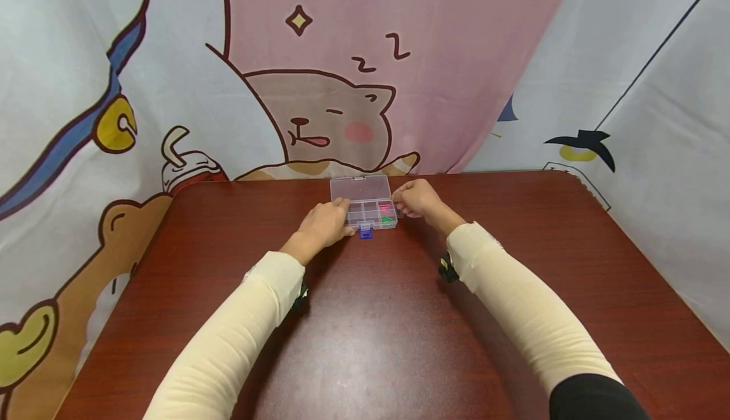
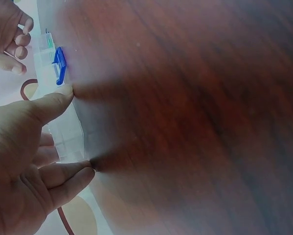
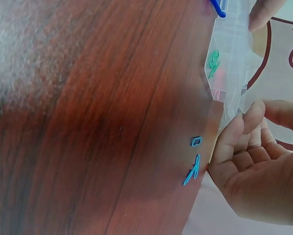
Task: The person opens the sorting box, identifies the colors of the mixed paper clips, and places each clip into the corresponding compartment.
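Note:
A clear plastic compartment box [image 1: 356, 216] lies near the table's far edge, its transparent lid [image 1: 360, 188] tipped back. Pink clips [image 1: 384, 207] and green clips [image 1: 387, 220], likely paper clips, lie in its right-hand compartments. My left hand [image 1: 325, 222] grips the box's left end, thumb at the front side and fingers around the end. At the right back corner is my right hand [image 1: 419, 198], fingers curled and thumb and index tips close together; whether they pinch anything is hidden. Beside it on the table are small blue clips [image 3: 192, 170], seen in the right wrist view.
A blue latch [image 1: 365, 232] sticks out from the box's front. The brown wooden table [image 1: 353, 331] spreads toward me. Behind its far edge hangs a cloth [image 1: 456, 59] printed with cartoon animals.

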`<action>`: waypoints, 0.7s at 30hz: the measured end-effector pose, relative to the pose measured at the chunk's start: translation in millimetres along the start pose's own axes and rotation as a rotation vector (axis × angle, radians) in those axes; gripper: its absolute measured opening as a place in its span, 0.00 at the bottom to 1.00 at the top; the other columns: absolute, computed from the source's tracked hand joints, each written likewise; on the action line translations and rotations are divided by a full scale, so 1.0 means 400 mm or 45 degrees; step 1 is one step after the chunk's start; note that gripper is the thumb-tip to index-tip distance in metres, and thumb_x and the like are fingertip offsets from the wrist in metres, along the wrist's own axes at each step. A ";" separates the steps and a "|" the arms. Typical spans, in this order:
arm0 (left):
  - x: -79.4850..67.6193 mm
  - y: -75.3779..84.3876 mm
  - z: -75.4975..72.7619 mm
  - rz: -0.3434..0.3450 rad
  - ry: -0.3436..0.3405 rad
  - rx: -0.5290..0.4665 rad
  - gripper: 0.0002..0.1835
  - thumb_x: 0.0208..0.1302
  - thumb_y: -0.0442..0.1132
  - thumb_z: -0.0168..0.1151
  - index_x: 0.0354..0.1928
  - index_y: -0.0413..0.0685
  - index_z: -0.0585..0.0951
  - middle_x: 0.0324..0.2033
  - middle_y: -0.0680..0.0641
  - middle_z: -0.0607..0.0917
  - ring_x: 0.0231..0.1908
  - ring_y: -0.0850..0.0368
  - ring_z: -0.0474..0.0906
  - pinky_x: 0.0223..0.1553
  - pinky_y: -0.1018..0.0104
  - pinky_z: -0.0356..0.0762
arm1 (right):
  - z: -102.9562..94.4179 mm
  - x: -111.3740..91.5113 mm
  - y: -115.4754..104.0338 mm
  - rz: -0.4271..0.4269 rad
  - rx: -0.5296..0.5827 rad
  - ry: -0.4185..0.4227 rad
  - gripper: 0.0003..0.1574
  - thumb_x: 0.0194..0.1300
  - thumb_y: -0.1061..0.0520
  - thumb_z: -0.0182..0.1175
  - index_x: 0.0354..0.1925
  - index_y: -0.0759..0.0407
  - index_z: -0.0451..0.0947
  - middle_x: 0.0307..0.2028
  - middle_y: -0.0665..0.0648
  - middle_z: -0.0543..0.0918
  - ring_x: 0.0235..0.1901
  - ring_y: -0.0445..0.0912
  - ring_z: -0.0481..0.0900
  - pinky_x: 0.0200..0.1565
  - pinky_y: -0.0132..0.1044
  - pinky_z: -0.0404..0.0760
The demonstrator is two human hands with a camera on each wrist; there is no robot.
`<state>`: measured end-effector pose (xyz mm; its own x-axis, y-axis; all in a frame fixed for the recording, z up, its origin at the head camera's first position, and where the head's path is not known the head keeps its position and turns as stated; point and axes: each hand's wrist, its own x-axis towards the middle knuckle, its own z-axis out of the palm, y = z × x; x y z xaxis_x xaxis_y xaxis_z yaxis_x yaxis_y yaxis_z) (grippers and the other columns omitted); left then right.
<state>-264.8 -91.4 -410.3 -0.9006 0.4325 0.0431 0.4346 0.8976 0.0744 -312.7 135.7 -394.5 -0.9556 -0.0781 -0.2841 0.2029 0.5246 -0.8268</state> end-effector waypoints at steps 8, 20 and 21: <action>-0.001 0.000 -0.001 -0.010 0.000 -0.009 0.31 0.61 0.52 0.67 0.58 0.38 0.73 0.47 0.43 0.80 0.41 0.43 0.82 0.46 0.52 0.80 | -0.009 -0.002 -0.001 0.016 0.018 -0.008 0.15 0.67 0.57 0.58 0.45 0.68 0.81 0.20 0.52 0.78 0.17 0.39 0.73 0.26 0.34 0.79; 0.003 0.000 0.000 -0.023 -0.019 -0.021 0.31 0.62 0.52 0.66 0.59 0.38 0.72 0.47 0.44 0.80 0.41 0.44 0.82 0.46 0.53 0.80 | -0.021 0.006 0.022 0.028 0.018 0.039 0.15 0.67 0.58 0.58 0.46 0.68 0.81 0.19 0.50 0.77 0.17 0.38 0.73 0.24 0.31 0.77; 0.003 0.000 0.000 -0.025 -0.021 -0.020 0.31 0.62 0.52 0.66 0.59 0.39 0.72 0.47 0.44 0.80 0.41 0.44 0.82 0.46 0.53 0.80 | -0.021 0.006 0.023 0.027 0.012 0.042 0.15 0.66 0.58 0.58 0.46 0.68 0.81 0.19 0.50 0.77 0.17 0.38 0.73 0.24 0.31 0.77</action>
<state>-265.7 -90.9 -410.1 -0.9090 0.4160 0.0252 0.4165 0.9046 0.0909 -314.8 147.7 -398.7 -0.9577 -0.0391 -0.2853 0.2248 0.5176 -0.8256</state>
